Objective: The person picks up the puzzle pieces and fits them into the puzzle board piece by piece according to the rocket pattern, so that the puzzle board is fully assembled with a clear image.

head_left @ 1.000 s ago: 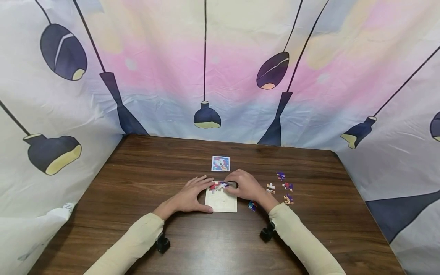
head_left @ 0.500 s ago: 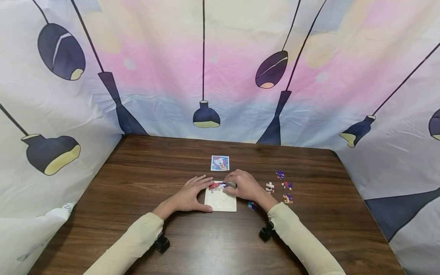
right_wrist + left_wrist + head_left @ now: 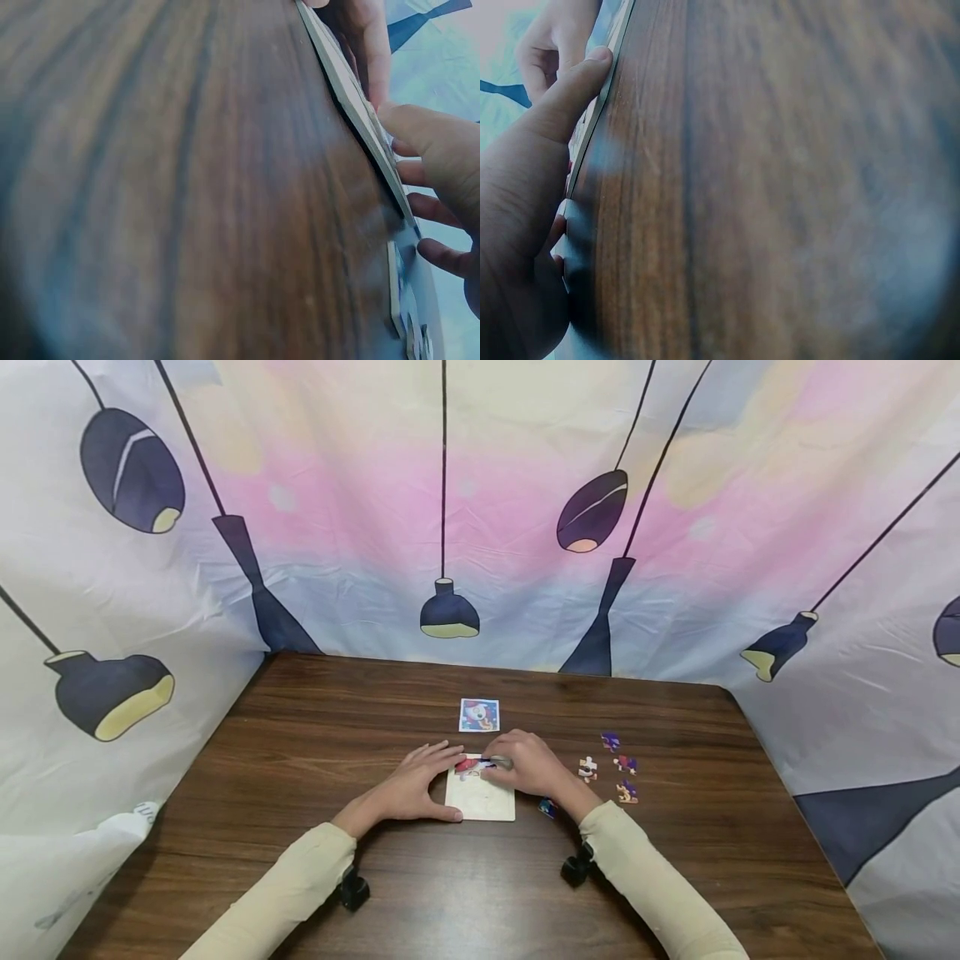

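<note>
A pale square puzzle board (image 3: 480, 802) lies flat on the table, with a few red and white jigsaw pieces (image 3: 467, 766) set along its far edge. My left hand (image 3: 408, 789) rests along the board's left side, thumb at the near corner and fingers spread toward the far one. Over the far right part of the board, my right hand (image 3: 531, 764) pinches a greyish-looking jigsaw piece (image 3: 501, 762) between thumb and fingers; its print cannot be made out. In the right wrist view the thumb and fingers of that hand (image 3: 450, 165) are close above the board's edge (image 3: 345, 90).
Behind the board lies a small printed picture card (image 3: 479, 715). Several loose jigsaw pieces (image 3: 627, 791) are scattered to the right, with a blue one (image 3: 547, 807) near the right wrist. A printed cloth (image 3: 360, 527) hangs around the brown wooden table (image 3: 337, 693).
The right hand has shifted slightly left over the board, and the greyish piece between its fingers has tilted and shows differently. The left hand keeps its place on the board.
</note>
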### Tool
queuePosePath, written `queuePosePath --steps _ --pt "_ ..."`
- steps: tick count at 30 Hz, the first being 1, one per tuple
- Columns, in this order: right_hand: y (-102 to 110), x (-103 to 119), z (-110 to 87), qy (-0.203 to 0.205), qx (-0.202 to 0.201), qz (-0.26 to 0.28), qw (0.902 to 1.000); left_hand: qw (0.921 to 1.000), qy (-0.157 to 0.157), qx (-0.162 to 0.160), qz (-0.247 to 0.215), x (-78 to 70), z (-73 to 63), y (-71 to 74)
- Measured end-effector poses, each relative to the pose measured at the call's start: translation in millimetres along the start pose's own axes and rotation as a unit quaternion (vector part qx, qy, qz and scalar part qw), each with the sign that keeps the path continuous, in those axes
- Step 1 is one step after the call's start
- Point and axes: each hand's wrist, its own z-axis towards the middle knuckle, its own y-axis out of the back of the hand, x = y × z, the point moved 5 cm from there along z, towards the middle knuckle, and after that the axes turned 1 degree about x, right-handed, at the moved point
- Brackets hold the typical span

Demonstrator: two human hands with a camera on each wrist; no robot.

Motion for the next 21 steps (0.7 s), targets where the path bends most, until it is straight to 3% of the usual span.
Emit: queuePosePath --steps 8,21 --pt "-3.2 3.7 3.0 0.007 -0.010 -0.005 0.9999 1.0000 -0.001 0.000 0.004 -0.3 -0.4 0.9" --pt "-5.4 6.5 4.4 -0.029 -0.008 -0.020 0.9993 1.0000 -0.003 -0.003 0.006 0.3 0.1 0.4"
